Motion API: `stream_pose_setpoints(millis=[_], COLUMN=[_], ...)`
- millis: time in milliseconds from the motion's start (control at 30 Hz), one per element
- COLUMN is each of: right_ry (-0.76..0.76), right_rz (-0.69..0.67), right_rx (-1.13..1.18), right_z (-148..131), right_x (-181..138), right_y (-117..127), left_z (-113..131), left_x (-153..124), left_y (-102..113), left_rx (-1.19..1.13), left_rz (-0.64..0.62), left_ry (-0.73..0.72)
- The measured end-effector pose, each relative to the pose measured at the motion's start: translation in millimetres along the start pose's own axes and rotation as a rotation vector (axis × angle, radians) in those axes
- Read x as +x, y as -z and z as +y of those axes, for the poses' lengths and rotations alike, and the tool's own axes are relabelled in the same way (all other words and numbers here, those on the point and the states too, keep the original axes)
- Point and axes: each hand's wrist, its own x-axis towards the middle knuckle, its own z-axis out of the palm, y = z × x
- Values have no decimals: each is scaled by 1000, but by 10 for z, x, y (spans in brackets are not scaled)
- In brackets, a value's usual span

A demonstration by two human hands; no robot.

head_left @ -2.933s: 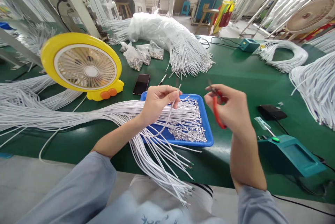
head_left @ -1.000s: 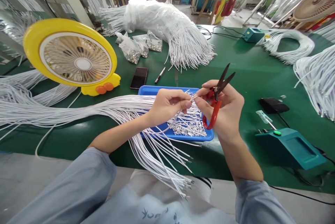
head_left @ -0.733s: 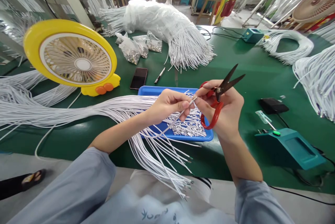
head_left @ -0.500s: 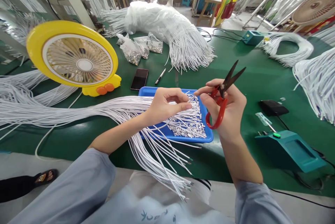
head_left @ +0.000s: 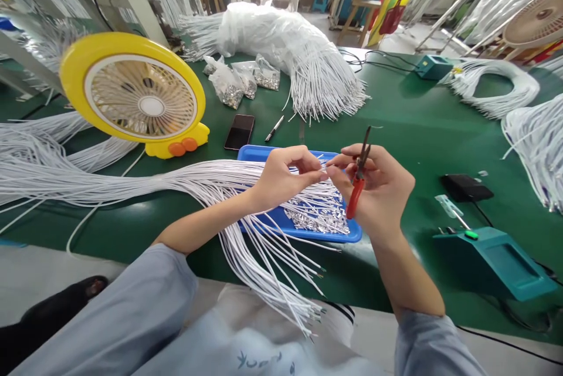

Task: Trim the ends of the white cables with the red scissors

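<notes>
Fingers [head_left: 314,172] of my left hand [head_left: 281,179] pinch one white wire [head_left: 281,219] mid-frame; my right hand [head_left: 378,188] grips red scissors [head_left: 357,179]. The blades sit close; a slip could nick skin.

A thin white wire [head_left: 308,175] is pinched at its end, right between the fingertips of the left hand [head_left: 281,176] and the right hand [head_left: 378,188]. It runs back under the left hand to a big bunch of long white wires [head_left: 132,179] lying across the green table.

The small scissors with red handles and dark blades [head_left: 358,179] sit in the right hand. The blades are close together and point up and away. The red handle hangs down inside the palm. The wire end is just beside the scissors.
</notes>
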Motion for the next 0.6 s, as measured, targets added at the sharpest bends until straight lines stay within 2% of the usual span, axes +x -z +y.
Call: stream_pose_setpoints(millis=[233,367,467,600], right_ry=[-92,-72,-45,-5], right_rz=[-96,-164,-230,-285], right_rx=[163,218,243,167], right_z=[-4,64,144,253], right_x=[93,154,207,284], right_y=[119,167,167,147], left_z=[14,28,42,110], left_x=[48,62,57,28], left_y=[48,62,69,110], left_rx=[-145,-227,-250,-301], left_rz=[-157,-259,-267,-256], left_ry=[78,130,147,143])
